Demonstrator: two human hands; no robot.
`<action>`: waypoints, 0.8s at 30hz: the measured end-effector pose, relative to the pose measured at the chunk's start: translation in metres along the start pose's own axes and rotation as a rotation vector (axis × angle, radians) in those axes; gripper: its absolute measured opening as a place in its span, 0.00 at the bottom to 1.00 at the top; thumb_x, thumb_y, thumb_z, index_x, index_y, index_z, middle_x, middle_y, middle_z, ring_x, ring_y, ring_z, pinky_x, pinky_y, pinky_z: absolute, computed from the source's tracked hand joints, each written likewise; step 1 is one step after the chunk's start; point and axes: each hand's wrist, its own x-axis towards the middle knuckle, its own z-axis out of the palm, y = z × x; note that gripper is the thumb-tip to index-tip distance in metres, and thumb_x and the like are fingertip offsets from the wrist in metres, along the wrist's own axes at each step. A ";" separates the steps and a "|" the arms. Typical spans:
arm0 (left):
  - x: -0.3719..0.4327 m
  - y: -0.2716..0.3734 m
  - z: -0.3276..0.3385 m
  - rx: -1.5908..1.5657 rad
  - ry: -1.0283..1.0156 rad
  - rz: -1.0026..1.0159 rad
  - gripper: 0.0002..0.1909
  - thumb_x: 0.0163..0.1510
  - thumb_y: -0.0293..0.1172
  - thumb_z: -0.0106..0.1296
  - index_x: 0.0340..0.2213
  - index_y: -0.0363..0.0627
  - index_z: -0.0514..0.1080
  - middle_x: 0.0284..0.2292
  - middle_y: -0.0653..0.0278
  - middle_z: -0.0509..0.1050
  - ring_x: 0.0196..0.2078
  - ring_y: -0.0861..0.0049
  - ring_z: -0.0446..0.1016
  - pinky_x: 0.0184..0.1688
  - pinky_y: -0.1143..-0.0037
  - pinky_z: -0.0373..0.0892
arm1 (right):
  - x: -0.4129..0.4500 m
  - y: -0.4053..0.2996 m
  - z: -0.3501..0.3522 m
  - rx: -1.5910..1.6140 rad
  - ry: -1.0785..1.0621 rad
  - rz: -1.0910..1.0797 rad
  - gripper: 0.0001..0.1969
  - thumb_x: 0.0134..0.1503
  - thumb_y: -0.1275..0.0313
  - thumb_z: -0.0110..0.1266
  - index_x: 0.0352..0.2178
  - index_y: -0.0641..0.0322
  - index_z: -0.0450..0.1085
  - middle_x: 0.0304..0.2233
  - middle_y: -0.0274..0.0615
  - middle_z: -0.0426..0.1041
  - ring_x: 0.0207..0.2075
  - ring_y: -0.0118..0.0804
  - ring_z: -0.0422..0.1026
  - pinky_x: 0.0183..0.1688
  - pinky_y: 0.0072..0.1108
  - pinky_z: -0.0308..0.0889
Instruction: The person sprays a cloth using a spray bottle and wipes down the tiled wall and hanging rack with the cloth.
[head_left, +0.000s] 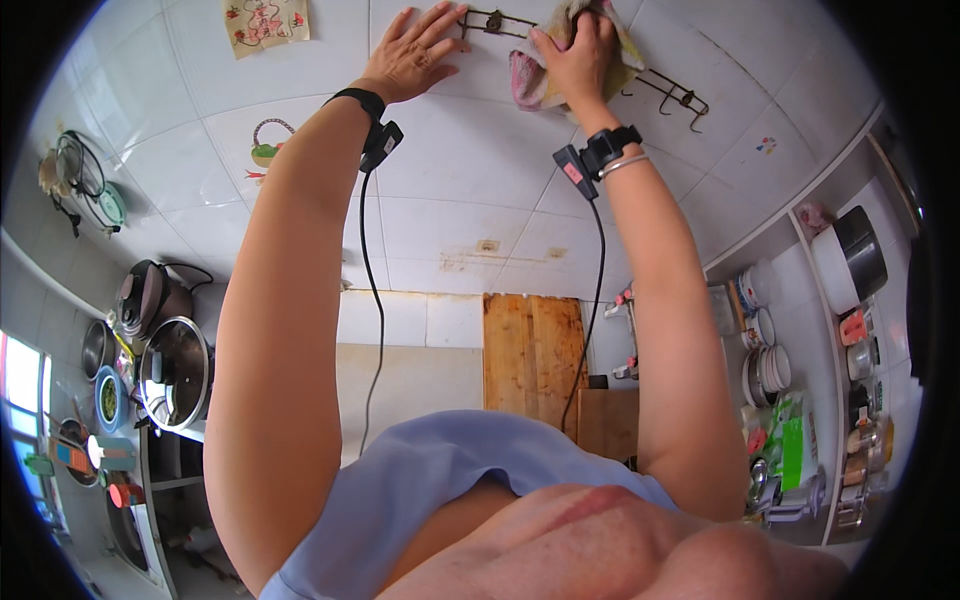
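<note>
Both of my arms reach up to a white tiled wall (442, 150). My left hand (414, 54) lies against the tiles with its fingers spread, holding nothing. Its fingertips meet the left end of a dark wire hook rack (499, 24). A pink, yellow and white towel (529, 78) is bunched in my right hand (583, 61), pressed over the middle of the rack. The towel hides that middle part. Farther right, the rack's other end (679, 96) shows with hooks hanging down. Black devices with cables are strapped to both wrists.
A wooden board (532, 352) stands below, near my body. At left are an electric cooker (154, 296), a lidded pan (176, 375) and a blue bowl (111, 399). Shelves at right hold stacked bowls (765, 371) and a large pot (847, 259). Cords (82, 169) hang on the left wall.
</note>
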 end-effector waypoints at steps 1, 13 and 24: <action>-0.003 -0.002 0.003 -0.007 -0.003 -0.001 0.23 0.50 0.43 0.52 0.43 0.45 0.62 0.63 0.57 0.41 0.65 0.61 0.39 0.61 0.53 0.41 | 0.001 -0.002 0.002 -0.002 -0.007 0.003 0.25 0.42 0.64 0.64 0.38 0.67 0.64 0.38 0.52 0.65 0.41 0.54 0.65 0.44 0.35 0.61; -0.005 0.002 -0.002 -0.068 -0.174 -0.084 0.29 0.46 0.41 0.56 0.47 0.44 0.61 0.63 0.57 0.37 0.66 0.60 0.34 0.60 0.50 0.39 | 0.023 -0.019 0.002 -0.317 -0.431 0.525 0.44 0.39 0.56 0.63 0.55 0.60 0.50 0.51 0.56 0.58 0.54 0.53 0.57 0.53 0.37 0.58; -0.003 0.000 -0.007 -0.071 -0.366 -0.112 0.35 0.45 0.43 0.58 0.50 0.42 0.58 0.63 0.55 0.33 0.66 0.57 0.28 0.60 0.48 0.36 | 0.019 -0.017 0.019 -0.214 -0.399 0.596 0.52 0.36 0.60 0.67 0.58 0.63 0.43 0.56 0.62 0.49 0.59 0.58 0.49 0.59 0.38 0.50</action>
